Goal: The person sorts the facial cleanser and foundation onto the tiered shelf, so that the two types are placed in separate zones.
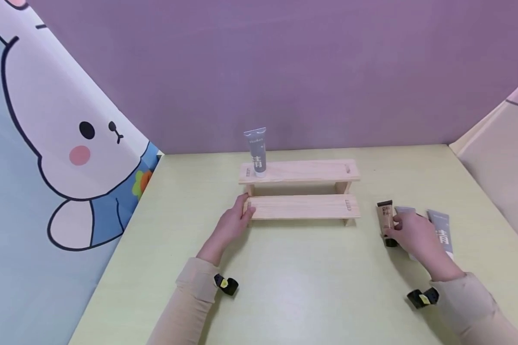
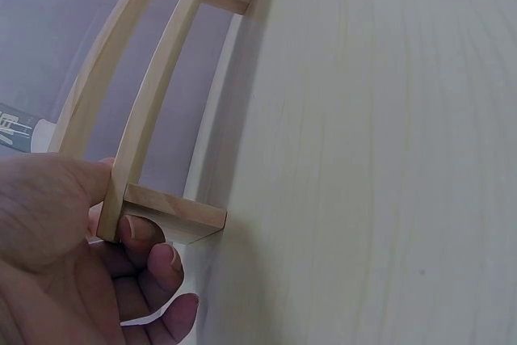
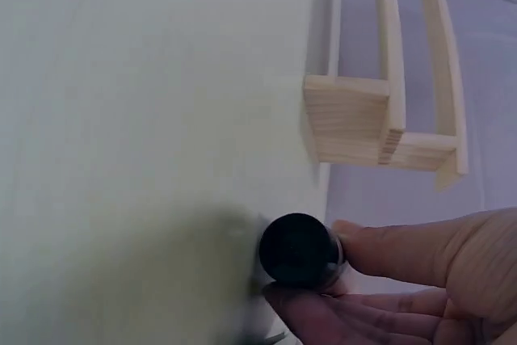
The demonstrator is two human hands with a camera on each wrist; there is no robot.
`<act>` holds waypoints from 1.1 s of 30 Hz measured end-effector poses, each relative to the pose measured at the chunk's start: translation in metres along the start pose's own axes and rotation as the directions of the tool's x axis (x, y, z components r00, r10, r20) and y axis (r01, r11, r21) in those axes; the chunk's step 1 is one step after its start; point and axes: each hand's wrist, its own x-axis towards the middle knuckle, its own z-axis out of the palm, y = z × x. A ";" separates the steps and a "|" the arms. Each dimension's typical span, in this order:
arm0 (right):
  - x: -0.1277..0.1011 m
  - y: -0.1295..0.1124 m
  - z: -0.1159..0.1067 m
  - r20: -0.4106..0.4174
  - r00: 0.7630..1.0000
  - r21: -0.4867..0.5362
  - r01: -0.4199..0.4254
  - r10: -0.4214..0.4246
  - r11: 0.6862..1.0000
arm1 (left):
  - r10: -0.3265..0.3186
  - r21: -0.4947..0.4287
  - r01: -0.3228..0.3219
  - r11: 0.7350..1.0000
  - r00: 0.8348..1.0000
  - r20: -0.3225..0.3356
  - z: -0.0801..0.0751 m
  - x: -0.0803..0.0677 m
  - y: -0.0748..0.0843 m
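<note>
A pale two-step wooden rack (image 1: 300, 207) stands on the table. My left hand (image 1: 232, 221) grips the left end of its lower step, thumb over the board and fingers curled beneath, as the left wrist view shows. On the upper step, at the left, a grey-blue squeeze tube (image 1: 258, 151) stands upright on its white cap. To the right of the rack, my right hand (image 1: 416, 235) pinches a small gold-brown squeeze tube (image 1: 385, 216) near its lower end. Its black cap (image 3: 296, 250) faces the camera in the right wrist view.
Just beyond and beside the right hand lie a grey-blue tube (image 1: 442, 232) and another grey tube (image 1: 405, 209), partly hidden by the hand. A purple backdrop (image 1: 285, 76) rises behind the table (image 1: 293, 278), with a rabbit-print cloth (image 1: 60, 124) at the left.
</note>
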 end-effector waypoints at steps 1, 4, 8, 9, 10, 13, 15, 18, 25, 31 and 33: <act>0.000 0.001 0.001 -0.010 1.000 -0.013 0.008 -0.008 1.000 | 0.003 -0.001 -0.003 1.000 1.000 0.000 0.000 0.000 0.000; -0.002 0.002 0.001 -0.034 0.999 -0.047 0.032 -0.033 0.998 | 0.011 -0.006 -0.011 1.000 1.000 -0.001 -0.001 -0.002 -0.001; -0.006 0.003 -0.004 -0.088 0.994 -0.068 0.055 -0.061 0.996 | -0.004 -0.008 0.004 1.000 1.000 -0.006 -0.001 -0.003 0.000; -0.007 0.004 -0.005 -0.109 0.992 -0.074 0.052 -0.060 0.996 | -0.008 -0.006 0.008 1.000 1.000 -0.006 -0.001 -0.003 -0.001; -0.008 0.005 -0.008 -0.137 0.989 -0.086 0.045 -0.057 0.995 | -0.009 -0.004 0.009 1.000 1.000 -0.006 -0.001 -0.003 -0.001; -0.011 0.009 -0.016 -0.179 0.984 -0.117 0.002 -0.024 0.993 | -0.006 0.000 0.006 1.000 1.000 -0.005 0.000 -0.002 -0.002; -0.012 0.012 -0.020 -0.150 0.989 -0.130 -0.032 0.012 0.991 | -0.004 0.002 0.004 1.000 1.000 -0.007 0.000 -0.002 -0.002; -0.012 0.016 -0.022 -0.048 0.997 -0.139 -0.074 0.068 0.987 | 0.004 -0.001 -0.004 1.000 1.000 -0.012 -0.001 -0.002 -0.002; -0.006 0.017 -0.018 0.084 0.990 -0.141 -0.097 0.109 0.985 | 0.005 -0.002 -0.005 1.000 1.000 -0.011 -0.001 -0.001 -0.002; -0.004 0.020 -0.017 0.105 0.984 -0.111 -0.134 0.146 0.985 | 0.003 0.007 -0.003 1.000 1.000 -0.007 0.000 -0.001 -0.001; -0.005 0.020 -0.018 0.102 0.983 -0.094 -0.143 0.152 0.985 | 0.005 0.009 -0.005 1.000 1.000 -0.006 0.000 -0.001 -0.001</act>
